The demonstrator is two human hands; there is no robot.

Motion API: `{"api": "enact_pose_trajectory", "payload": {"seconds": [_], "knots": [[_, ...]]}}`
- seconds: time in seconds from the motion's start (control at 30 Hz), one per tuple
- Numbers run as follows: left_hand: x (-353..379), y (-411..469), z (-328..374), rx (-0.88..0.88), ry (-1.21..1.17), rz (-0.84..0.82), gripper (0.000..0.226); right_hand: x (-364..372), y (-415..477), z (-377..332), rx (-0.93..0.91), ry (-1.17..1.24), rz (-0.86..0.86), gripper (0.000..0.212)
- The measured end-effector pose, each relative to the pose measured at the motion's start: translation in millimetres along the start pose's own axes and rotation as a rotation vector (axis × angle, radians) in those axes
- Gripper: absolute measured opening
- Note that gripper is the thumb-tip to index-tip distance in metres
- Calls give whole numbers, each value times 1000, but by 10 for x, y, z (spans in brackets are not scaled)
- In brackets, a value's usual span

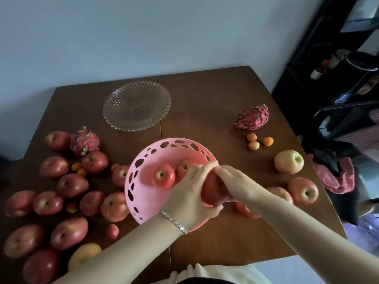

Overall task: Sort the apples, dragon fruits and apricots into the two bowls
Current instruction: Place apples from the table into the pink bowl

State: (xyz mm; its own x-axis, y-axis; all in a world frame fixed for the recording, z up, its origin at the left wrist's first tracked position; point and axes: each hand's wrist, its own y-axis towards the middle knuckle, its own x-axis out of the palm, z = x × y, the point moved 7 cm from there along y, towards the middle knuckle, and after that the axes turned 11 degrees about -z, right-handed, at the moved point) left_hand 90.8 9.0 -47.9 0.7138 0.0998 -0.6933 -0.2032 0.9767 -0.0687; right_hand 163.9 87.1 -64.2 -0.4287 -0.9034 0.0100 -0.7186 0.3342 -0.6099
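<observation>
- The left hand and the right hand grasp one red apple between them, fingers curled round it from either side. It is held above the near right rim of the pink bowl.
- A silver bracelet sits on the left wrist.
- Two apples lie side by side inside the pink bowl.
- The glass bowl stands behind the pink one, apart from it.
- Left of the pink bowl lies a spread of red apples, with small apricots tucked among them and a dragon fruit at its far end.
- To the right lie a pale apple and three more apples. Beyond them are three apricots close together, then a second dragon fruit.
- All of it rests on a brown wooden surface.
</observation>
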Motion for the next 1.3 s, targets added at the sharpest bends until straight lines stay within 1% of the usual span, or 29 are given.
{"api": "enact_pose_trajectory", "payload": {"seconds": [0.03,0.07,0.1,0.13,0.17,0.2,0.23,0.3,0.33,0.4,0.47,0.5,0.57,0.63,0.67,0.7,0.77,0.8,0.83,0.9,0.97,1.03,1.2,1.3], "knots": [[15,-48,-45,-19,14,7,85,1,-11,32,-8,12,-26,26],[27,-98,-120,-59,1,5,84,-57,-9,88,-17,-33,-19,27],[32,-145,-217,-120,-41,-3,85,-175,1,139,-21,-195,28,30],[30,-191,-330,-194,-92,-10,85,-317,16,200,2,-454,85,38],[18,-235,-453,-265,-132,-12,85,-435,36,282,44,-721,117,50],[-3,-277,-565,-327,-153,-6,84,-512,53,391,96,-931,112,63],[-33,-321,-667,-382,-166,8,82,-552,69,528,167,-1079,72,74],[-78,-395,-830,-473,-178,30,80,-560,119,850,307,-1291,-23,89],[-89,-425,-893,-506,-164,29,80,-535,156,984,347,-1381,-45,92],[-91,-462,-992,-555,-121,18,80,-509,225,1091,340,-1501,-1,91],[-82,-492,-1069,-598,-91,7,79,-547,250,1059,288,-1500,71,89],[-78,-510,-1107,-615,-79,3,78,-579,242,1008,256,-1442,112,90],[-41,-530,-1178,-648,-62,-16,76,-646,171,816,145,-1245,242,88],[9,-537,-1239,-686,-62,-36,75,-654,48,490,-34,-1039,416,82],[38,-534,-1264,-705,-62,-48,75,-625,-10,309,-130,-953,477,79],[71,-525,-1285,-725,-56,-65,74,-561,-43,141,-220,-884,494,78],[134,-505,-1318,-758,-26,-106,72,-328,-15,-99,-330,-791,401,76],[160,-489,-1330,-769,-13,-125,72,-172,40,-143,-335,-780,321,76],[176,-473,-1344,-779,-7,-135,71,2,121,-129,-304,-809,236,77],[183,-446,-1365,-795,-23,-127,68,322,332,27,-170,-947,98,82],[177,-428,-1380,-810,-23,-117,65,522,538,213,-58,-1081,32,84],[178,-441,-1397,-827,21,-134,65,604,672,326,-6,-1133,34,82],[176,-483,-1409,-827,73,-182,77,654,761,522,50,-1089,63,75],[138,-489,-1391,-799,57,-168,70,641,763,540,80,-1105,51,76]]}}
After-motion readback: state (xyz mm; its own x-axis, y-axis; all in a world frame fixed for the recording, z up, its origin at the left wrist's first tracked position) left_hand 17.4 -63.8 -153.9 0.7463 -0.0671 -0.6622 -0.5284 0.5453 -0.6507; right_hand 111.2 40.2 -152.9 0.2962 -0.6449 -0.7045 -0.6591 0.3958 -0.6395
